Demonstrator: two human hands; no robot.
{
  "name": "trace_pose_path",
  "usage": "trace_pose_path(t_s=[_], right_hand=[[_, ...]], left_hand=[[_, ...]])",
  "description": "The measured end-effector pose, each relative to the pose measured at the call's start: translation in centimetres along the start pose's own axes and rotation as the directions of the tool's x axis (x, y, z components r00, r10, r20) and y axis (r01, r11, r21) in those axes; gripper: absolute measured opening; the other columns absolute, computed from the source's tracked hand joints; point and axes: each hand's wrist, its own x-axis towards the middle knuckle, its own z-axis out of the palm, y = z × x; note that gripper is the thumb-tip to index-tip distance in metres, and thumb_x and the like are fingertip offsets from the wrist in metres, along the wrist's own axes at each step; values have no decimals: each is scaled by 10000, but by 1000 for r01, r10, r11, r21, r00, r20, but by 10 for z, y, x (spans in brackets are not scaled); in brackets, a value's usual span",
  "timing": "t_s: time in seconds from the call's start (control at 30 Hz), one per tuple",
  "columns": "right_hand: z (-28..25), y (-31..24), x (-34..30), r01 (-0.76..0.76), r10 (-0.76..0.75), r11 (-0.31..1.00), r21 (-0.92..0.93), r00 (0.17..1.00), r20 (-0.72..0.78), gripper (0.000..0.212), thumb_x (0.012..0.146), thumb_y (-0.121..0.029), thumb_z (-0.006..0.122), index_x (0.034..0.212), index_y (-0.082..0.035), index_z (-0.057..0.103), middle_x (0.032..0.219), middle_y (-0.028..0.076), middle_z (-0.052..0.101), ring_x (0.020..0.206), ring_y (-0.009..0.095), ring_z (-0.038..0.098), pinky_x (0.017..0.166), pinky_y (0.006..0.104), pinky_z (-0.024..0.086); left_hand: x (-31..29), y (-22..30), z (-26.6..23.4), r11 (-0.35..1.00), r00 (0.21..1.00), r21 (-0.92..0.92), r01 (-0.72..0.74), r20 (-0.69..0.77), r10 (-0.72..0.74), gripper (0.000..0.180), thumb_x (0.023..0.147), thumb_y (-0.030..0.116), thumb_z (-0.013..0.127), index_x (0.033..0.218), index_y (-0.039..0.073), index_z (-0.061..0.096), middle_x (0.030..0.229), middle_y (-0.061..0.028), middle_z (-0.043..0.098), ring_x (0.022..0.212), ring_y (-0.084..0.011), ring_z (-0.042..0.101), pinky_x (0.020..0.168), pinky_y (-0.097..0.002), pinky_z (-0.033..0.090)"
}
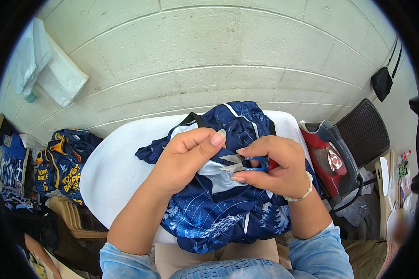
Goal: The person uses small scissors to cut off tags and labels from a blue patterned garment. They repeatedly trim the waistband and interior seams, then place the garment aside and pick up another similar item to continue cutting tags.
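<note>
A dark blue garment [205, 216] with white panels and a light-blue snowy tree print lies bunched before me. My left hand [186, 156] is closed above it, thumb against forefinger, pinching a dark edge of the cloth. Thread snips [257, 163] with a blue handle are gripped between the thumb and fingers of my right hand [286, 162]. Their two blades point left, spread apart, close to the pinched cloth. Whether a thread lies between the blades is too fine to make out. A pale beaded bracelet circles my right wrist.
Under the garment is a white padded board [109, 162]. A red and grey iron [328, 160] stands at its right, by a dark woven chair back [362, 132]. Navy and yellow garments [63, 162] are piled left, above tan stacked plastic [72, 216]. A pale block wall [209, 51] rises behind.
</note>
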Motion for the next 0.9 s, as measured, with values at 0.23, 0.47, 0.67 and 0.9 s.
trace_pose_path(t_s=[0.23, 0.47, 0.67, 0.9], right_hand=[[-3, -2, 1, 38, -38, 999, -13, 999, 37, 335, 674, -201, 877, 892, -31, 687, 818, 62, 696, 631, 144, 647, 539, 239, 500], [-1, 0, 1, 64, -63, 997, -35, 998, 18, 316, 685, -203, 869, 880, -37, 684, 812, 62, 696, 634, 158, 655, 544, 249, 502], [-1, 3, -3, 50, -51, 997, -52, 999, -10, 312, 680, -158, 869, 876, -21, 669, 803, 70, 681, 672, 138, 637, 590, 230, 474], [3, 13, -3, -295, 339, 821, 488, 941, -1, 343, 855, -223, 746, 1084, -9, 606, 1002, 33, 614, 878, 92, 546, 791, 262, 459]], left_hand=[[1, 0, -1, 1000, 1000, -1, 12, 24, -12, 332, 1005, 297, 551, 904, 4, 669, 755, 60, 551, 718, -23, 433, 639, -195, 363], [1, 0, -1, 1000, 1000, 1, 4, 21, -4, 329, 1004, 295, 553, 911, 4, 675, 770, 51, 568, 730, -25, 449, 653, -196, 376], [1, -3, 0, 1000, 1000, 2, -12, -12, 12, 325, 1000, 297, 559, 943, 1, 682, 819, 42, 591, 763, -29, 473, 688, -201, 393], [1, -4, -2, 999, 999, 12, -40, -11, 41, 328, 995, 300, 568, 947, -5, 679, 826, 40, 592, 773, -32, 477, 697, -205, 389]])
